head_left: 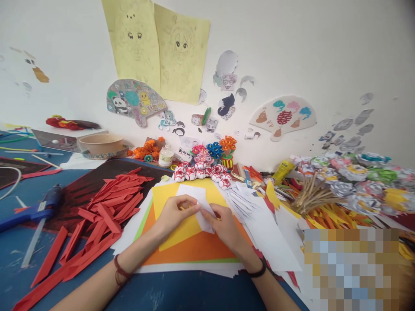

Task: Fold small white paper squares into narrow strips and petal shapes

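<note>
Between both hands is a folded piece of white paper (205,219), held above stacked yellow paper (173,233) and orange paper (191,255). The fingers of my left hand (178,211) pinch its left edge near the middle. My right hand (225,224) grips the right edge, thumb and fingertips close to those of the left. Part of the white paper lies hidden behind the fingers. Just beyond the stack sit several red-and-white folded paper flowers (199,172).
Folded red paper strips (113,207) and a blue glue gun (42,207) lie left. Cut white paper strips (241,201) and a bundle of paper flowers on sticks (308,194) are at right. Behind stand a glue jar (166,156) and a round bowl (100,146). The lower right is pixelated.
</note>
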Action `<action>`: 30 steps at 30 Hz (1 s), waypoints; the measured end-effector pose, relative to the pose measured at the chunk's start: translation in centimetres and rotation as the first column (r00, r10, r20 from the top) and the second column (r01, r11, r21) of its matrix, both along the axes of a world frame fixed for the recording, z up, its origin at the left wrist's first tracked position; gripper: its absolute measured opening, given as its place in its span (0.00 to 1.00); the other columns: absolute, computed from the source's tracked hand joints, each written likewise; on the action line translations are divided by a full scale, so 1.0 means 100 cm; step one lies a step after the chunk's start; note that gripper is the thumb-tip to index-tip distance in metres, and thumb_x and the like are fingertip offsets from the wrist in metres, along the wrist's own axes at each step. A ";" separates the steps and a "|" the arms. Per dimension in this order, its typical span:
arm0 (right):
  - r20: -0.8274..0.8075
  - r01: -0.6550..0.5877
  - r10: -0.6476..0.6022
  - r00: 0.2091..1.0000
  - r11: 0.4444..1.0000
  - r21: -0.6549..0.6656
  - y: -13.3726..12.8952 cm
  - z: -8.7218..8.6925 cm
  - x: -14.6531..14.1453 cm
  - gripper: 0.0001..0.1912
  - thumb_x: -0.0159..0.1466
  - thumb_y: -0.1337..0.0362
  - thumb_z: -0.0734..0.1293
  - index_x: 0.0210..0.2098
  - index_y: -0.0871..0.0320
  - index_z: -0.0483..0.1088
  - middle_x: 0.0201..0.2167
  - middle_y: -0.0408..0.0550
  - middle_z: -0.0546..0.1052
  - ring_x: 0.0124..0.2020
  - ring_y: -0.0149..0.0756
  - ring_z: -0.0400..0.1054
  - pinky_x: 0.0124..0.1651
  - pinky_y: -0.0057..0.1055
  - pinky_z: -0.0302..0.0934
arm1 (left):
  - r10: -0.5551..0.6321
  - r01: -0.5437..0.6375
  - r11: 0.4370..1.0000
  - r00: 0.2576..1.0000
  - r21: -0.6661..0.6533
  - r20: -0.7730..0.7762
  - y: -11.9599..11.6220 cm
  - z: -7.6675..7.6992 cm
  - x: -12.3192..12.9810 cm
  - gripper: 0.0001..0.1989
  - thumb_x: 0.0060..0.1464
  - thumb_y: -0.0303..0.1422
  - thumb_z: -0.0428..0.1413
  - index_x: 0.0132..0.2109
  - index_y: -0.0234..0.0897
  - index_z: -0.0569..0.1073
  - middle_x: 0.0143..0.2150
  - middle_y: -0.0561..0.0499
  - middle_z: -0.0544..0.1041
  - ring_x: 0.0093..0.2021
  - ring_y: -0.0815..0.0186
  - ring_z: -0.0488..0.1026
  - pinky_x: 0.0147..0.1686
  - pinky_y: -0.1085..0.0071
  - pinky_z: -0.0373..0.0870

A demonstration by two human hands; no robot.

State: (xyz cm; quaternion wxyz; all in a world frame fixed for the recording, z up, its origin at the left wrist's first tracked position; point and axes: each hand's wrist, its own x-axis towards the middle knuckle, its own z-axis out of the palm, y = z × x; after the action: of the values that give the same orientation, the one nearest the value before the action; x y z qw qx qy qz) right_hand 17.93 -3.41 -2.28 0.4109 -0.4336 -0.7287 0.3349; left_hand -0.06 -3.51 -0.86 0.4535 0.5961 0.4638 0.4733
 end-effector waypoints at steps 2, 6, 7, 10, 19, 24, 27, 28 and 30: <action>-0.014 -0.020 0.019 1.000 0.999 -0.036 0.000 0.001 0.000 0.21 0.64 0.54 0.62 0.21 0.57 0.55 0.21 0.37 0.52 0.23 0.27 0.46 0.25 0.28 0.41 | -0.001 0.001 1.000 1.000 0.001 0.015 0.001 -0.002 0.000 0.15 0.46 0.42 0.64 0.34 0.33 0.76 0.28 0.52 0.72 0.30 0.68 0.66 0.32 0.73 0.61; -0.029 -0.042 0.039 0.999 0.995 -0.093 -0.001 0.002 0.001 0.20 0.63 0.53 0.64 0.21 0.58 0.57 0.20 0.37 0.54 0.22 0.27 0.47 0.25 0.28 0.41 | 0.015 -0.014 1.000 0.999 -0.017 0.040 0.001 -0.003 0.000 0.16 0.44 0.42 0.65 0.32 0.33 0.76 0.25 0.53 0.71 0.27 0.70 0.65 0.29 0.74 0.60; -0.035 -0.046 0.043 0.998 0.994 -0.102 -0.001 0.002 0.001 0.20 0.62 0.52 0.64 0.21 0.58 0.58 0.20 0.38 0.55 0.22 0.27 0.47 0.25 0.28 0.41 | 0.018 -0.018 1.000 0.999 -0.019 0.039 0.001 -0.003 0.000 0.16 0.44 0.42 0.65 0.32 0.33 0.76 0.25 0.53 0.71 0.27 0.70 0.64 0.29 0.74 0.59; -0.046 -0.050 0.045 0.998 0.992 -0.117 -0.002 0.003 0.001 0.21 0.61 0.50 0.65 0.21 0.59 0.60 0.20 0.38 0.57 0.22 0.27 0.48 0.25 0.27 0.43 | 0.026 -0.026 1.000 0.999 -0.008 0.026 0.000 -0.002 0.000 0.16 0.44 0.43 0.64 0.31 0.33 0.76 0.25 0.53 0.71 0.26 0.70 0.64 0.28 0.74 0.59; -0.073 -0.028 0.020 0.997 0.993 -0.113 -0.002 0.000 -0.002 0.21 0.61 0.51 0.64 0.20 0.59 0.60 0.19 0.39 0.57 0.22 0.27 0.48 0.24 0.27 0.43 | 0.026 -0.025 0.999 1.000 -0.034 0.016 -0.001 -0.004 0.001 0.17 0.42 0.44 0.65 0.30 0.33 0.74 0.22 0.55 0.68 0.23 0.72 0.60 0.25 0.74 0.54; -0.095 -0.028 0.017 0.995 0.992 -0.122 -0.003 -0.001 -0.003 0.21 0.61 0.52 0.64 0.20 0.57 0.56 0.19 0.38 0.53 0.22 0.27 0.46 0.24 0.27 0.41 | 0.023 -0.023 0.999 1.000 -0.023 -0.001 -0.001 -0.003 0.001 0.17 0.43 0.44 0.64 0.29 0.33 0.75 0.22 0.53 0.70 0.24 0.70 0.63 0.26 0.74 0.58; -0.107 -0.028 0.014 0.994 0.991 -0.132 -0.004 0.001 -0.001 0.21 0.61 0.53 0.64 0.20 0.57 0.54 0.20 0.38 0.52 0.22 0.27 0.45 0.24 0.27 0.40 | -0.045 0.042 0.998 0.998 -0.043 -0.053 -0.001 0.003 -0.003 0.17 0.44 0.45 0.63 0.31 0.32 0.78 0.27 0.49 0.76 0.26 0.68 0.67 0.27 0.73 0.60; -0.112 -0.028 0.012 0.994 0.990 -0.137 -0.005 0.002 -0.001 0.20 0.61 0.53 0.64 0.20 0.57 0.54 0.20 0.38 0.52 0.22 0.27 0.45 0.24 0.27 0.40 | -0.065 0.062 0.997 0.995 -0.050 -0.071 -0.001 0.005 -0.004 0.17 0.45 0.45 0.63 0.32 0.32 0.78 0.29 0.48 0.78 0.27 0.68 0.68 0.27 0.73 0.61; -0.120 -0.026 0.009 0.993 0.990 -0.136 -0.005 0.003 -0.001 0.20 0.61 0.55 0.64 0.20 0.57 0.53 0.20 0.38 0.52 0.22 0.27 0.45 0.24 0.27 0.40 | -0.081 0.076 0.996 0.992 -0.053 -0.095 -0.001 0.008 -0.006 0.16 0.47 0.44 0.62 0.32 0.33 0.79 0.31 0.47 0.79 0.28 0.67 0.69 0.28 0.73 0.62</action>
State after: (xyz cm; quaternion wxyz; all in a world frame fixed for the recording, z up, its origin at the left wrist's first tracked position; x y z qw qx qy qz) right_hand 17.88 -3.92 -1.97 0.4198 -0.4338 -0.6819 0.4132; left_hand -0.64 -3.65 -0.10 0.4633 0.6248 0.4730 0.4138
